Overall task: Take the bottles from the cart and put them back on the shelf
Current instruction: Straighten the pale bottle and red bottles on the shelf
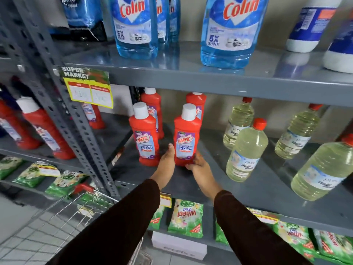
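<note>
A red Harpic bottle (186, 135) with a white cap stands upright on the grey middle shelf (267, 192). My left hand (165, 165) touches its lower left side and my right hand (199, 167) cups its base from the right, so both hands hold it. A second red Harpic bottle (146, 134) stands just to the left, and two more stand behind them. The wire cart (63, 217) sits at the lower left; I see no bottles in the part that shows.
Pale yellow bottles (246, 150) with red caps stand on the same shelf to the right. Blue Colin bottles (231, 31) fill the shelf above. Green Wheel packets (186, 217) lie on the shelf below. A grey perforated upright (76, 115) with a price tag stands at the left.
</note>
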Demonstrator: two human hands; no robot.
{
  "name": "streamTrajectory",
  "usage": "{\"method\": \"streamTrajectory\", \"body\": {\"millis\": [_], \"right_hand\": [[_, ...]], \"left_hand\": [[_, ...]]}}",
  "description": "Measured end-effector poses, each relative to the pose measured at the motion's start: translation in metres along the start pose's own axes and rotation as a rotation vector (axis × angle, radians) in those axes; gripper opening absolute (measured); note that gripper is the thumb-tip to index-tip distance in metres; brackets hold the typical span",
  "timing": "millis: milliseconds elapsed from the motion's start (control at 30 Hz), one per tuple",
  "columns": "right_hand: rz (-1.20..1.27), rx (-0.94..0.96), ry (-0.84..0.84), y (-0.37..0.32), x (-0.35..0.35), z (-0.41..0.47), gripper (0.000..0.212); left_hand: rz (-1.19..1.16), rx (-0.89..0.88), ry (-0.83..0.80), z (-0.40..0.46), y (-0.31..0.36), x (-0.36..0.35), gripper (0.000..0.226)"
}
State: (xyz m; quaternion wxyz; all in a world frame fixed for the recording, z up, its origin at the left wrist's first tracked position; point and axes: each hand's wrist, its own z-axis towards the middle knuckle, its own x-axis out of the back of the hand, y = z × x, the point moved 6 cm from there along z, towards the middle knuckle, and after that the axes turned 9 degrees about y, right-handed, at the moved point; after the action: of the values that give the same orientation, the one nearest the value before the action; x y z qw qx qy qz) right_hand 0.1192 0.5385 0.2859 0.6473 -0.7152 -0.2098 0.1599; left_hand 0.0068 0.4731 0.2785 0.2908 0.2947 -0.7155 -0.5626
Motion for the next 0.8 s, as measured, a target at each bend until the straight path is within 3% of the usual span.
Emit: {"method": "streamTrajectory", "body": {"millis": [133, 267, 500, 567, 700, 800], "right_hand": [[0.012, 0.023, 0.021, 0.006, 0.003, 0.000, 0.066], [0.010, 0.023, 0.055, 0.009, 0.010, 0.003, 0.068], [-0.038, 0.027, 0.039, 0.010, 0.009, 0.001, 0.071], [-0.044, 0.002, 0.118, 0.014, 0.012, -0.006, 0.067], [0.000, 0.024, 0.395, 0.024, 0.019, -0.047, 0.039], [0.010, 0.040, 0.254, 0.029, -0.015, -0.060, 0.036]], "left_hand": [[-0.096, 0.130, -0.016, 0.045, -0.043, -0.016, 0.084], [-0.070, 0.121, -0.012, 0.018, -0.015, -0.021, 0.054], [-0.061, 0.111, -0.034, 0.001, -0.006, -0.022, 0.059], [-0.034, 0.103, 0.036, -0.006, -0.004, -0.013, 0.063], [-0.290, 0.106, 0.224, -0.034, -0.021, 0.038, 0.057], [-0.338, 0.102, 0.453, -0.040, -0.037, 0.090, 0.050]]}}
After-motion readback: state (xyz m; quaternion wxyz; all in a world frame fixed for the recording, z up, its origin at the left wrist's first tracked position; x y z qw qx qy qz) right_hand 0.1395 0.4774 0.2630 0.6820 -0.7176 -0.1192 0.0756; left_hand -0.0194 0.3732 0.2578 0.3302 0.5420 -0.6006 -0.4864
